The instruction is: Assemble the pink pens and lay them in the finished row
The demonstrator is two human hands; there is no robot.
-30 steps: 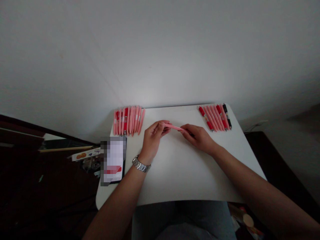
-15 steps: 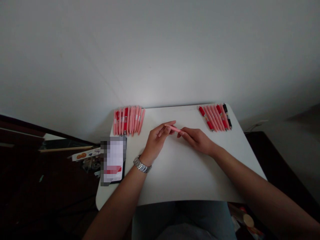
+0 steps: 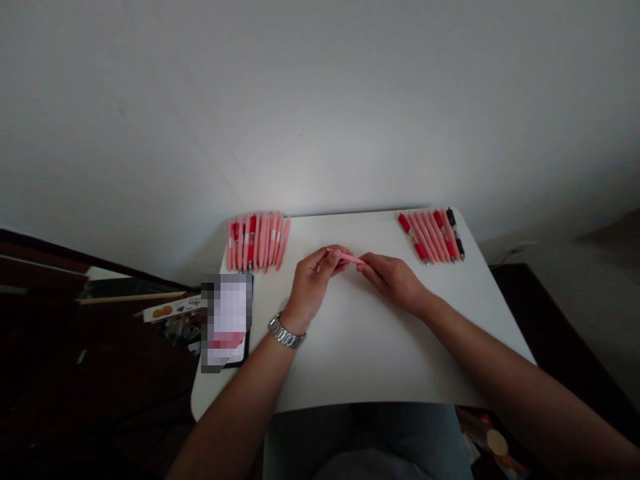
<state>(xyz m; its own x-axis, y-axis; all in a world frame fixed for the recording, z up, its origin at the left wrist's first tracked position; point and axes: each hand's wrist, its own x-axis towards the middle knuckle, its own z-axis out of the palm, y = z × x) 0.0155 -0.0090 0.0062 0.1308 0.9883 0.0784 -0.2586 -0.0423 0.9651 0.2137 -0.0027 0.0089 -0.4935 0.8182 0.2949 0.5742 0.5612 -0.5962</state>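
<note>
Between my two hands, above the middle of the white table (image 3: 380, 353), a pink pen (image 3: 351, 258) lies almost level. My left hand (image 3: 314, 277) is closed around its left end, thumb on top and fingers curled behind. With thumb and fingers my right hand (image 3: 393, 280) pinches the other end. Back left on the table is a row of pens (image 3: 263, 241), mostly pink with a few red ones. A second row of pens (image 3: 430, 235), pink, red and one black, lies at the back right.
A phone (image 3: 231, 320), partly blurred out, rests on the table's left edge. Behind the table rises a pale wall (image 3: 320, 107). Dark floor with assorted items (image 3: 175, 320) shows at the left, and a cylindrical object (image 3: 495, 440) sits low at the right.
The fingers of my left hand have curled in closer around the pink pen. My right hand keeps its pinch and has hardly moved. Both rows of pens stay as they were.
</note>
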